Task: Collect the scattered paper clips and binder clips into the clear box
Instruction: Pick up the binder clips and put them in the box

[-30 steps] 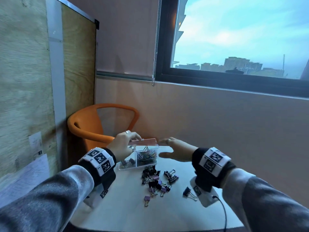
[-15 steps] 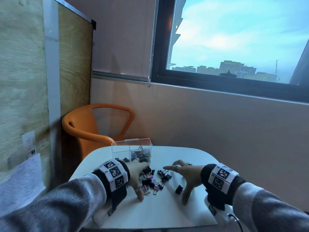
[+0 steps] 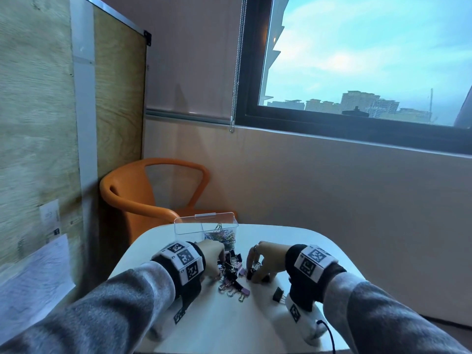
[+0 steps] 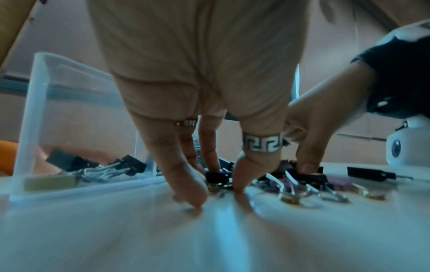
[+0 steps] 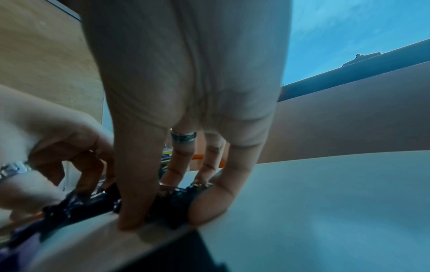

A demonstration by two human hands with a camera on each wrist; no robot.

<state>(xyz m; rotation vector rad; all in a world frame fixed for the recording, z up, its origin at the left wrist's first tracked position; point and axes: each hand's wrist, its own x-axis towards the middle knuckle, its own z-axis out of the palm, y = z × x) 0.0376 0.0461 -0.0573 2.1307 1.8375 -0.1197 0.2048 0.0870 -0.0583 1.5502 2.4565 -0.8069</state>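
Observation:
A clear box (image 3: pixel 190 227) stands at the table's far edge, with coloured paper clips (image 3: pixel 221 235) in its right part and black binder clips (image 4: pixel 93 166) in its left. Just in front of it lies a pile of black and pink binder clips (image 3: pixel 233 279). My left hand (image 3: pixel 217 264) reaches down into the pile's left side, its thumb and fingers (image 4: pixel 186 184) curled round a black binder clip (image 4: pixel 216 176). On the pile's right side my right hand (image 3: pixel 255 273) grips a bunch of black binder clips (image 5: pixel 173 202) between its thumb and fingers. One black binder clip (image 3: pixel 278 295) lies alone near my right wrist.
The small white table (image 3: pixel 229 325) has rounded corners and its edge is close behind the box. An orange chair (image 3: pixel 143 195) stands beyond the table on the left. A wooden panel is on the left, a wall and a window ahead.
Both hands have come down from the top of the box to the pile of binder clips, and their fingers have curled in on the clips.

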